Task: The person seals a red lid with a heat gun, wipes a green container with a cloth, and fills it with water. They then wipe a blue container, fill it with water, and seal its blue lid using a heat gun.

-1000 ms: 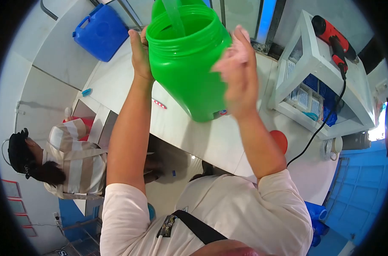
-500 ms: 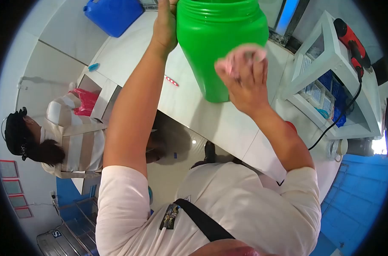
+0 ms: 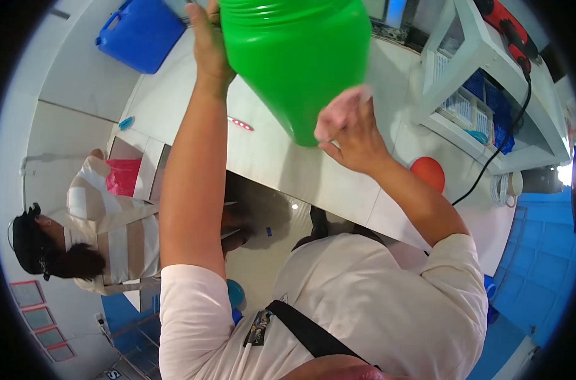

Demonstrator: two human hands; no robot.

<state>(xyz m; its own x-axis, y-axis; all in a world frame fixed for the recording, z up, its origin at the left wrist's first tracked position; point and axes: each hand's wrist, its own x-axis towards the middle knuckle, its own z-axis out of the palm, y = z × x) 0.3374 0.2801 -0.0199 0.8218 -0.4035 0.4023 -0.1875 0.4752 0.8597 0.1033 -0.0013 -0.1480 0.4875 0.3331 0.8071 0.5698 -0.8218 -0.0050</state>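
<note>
A large green plastic jar point(image 3: 294, 57) with a threaded neck is held tilted over the white worktop point(image 3: 357, 190), its top cut off by the upper edge of the view. My left hand point(image 3: 210, 47) grips its left side just below the neck, the fingers partly hidden behind it. Crumpled in my right hand point(image 3: 359, 136) is a pink cloth point(image 3: 341, 113), which overlaps the jar's lower right side. A red-and-white dotted strip point(image 3: 240, 124) lies on the worktop beside my left forearm.
A blue jerrycan point(image 3: 142, 35) stands at the back left. On the right is a white shelf unit point(image 3: 459, 120) with baskets, a red-and-black power tool point(image 3: 506, 28) on top and a black cord. A red disc point(image 3: 428, 174) lies near my right forearm. Another person point(image 3: 113, 234) is at the left.
The view has shifted, so the worktop and jar appear further left. My right hand with the pink cloth has moved lower along the jar, and the red disc shows more fully.
</note>
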